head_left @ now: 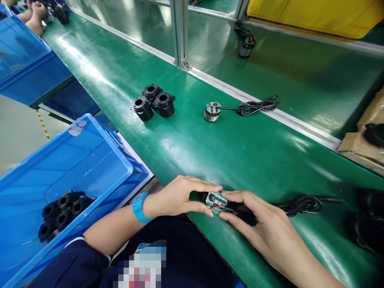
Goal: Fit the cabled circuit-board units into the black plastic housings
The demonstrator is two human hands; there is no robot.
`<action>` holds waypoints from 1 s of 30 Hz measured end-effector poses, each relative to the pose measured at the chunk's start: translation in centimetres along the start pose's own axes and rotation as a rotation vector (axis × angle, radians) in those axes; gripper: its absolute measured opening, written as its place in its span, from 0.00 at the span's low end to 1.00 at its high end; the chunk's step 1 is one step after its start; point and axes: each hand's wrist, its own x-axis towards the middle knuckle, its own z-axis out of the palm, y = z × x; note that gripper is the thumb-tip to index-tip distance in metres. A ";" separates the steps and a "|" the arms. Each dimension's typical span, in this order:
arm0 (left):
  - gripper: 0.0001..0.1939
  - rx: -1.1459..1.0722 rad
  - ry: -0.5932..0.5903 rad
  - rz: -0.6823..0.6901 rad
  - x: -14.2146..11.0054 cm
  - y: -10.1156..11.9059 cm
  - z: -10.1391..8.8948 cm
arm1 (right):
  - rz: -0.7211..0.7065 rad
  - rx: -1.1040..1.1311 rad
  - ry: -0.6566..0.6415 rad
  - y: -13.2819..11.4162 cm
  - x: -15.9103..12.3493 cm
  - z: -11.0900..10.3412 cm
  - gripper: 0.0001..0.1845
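A small round motor with a green circuit board [216, 202] on its face is held between my two hands, just above the near edge of the green bench. My left hand [183, 196] grips its left side between thumb and fingers. From the right, my right hand [264, 224] pinches the same motor with thumb and forefinger. A red wire crosses the board, and a black cable runs under my right hand to a coiled bundle [303, 205] on the bench. The motor's underside is hidden.
Three black cylindrical housings [151, 102] stand together on the bench [186, 148]. Another motor [212, 113] with coiled cable sits right of them. A blue bin [99, 160] at left holds several black housings. Behind the metal rail lies another motor [247, 46]. A co-worker's hands [36, 18] show top left.
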 end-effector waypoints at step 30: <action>0.43 0.273 0.084 0.161 -1.2 -1.8 1.5 | 0.010 0.052 -0.019 0.3 0.4 0.2 0.18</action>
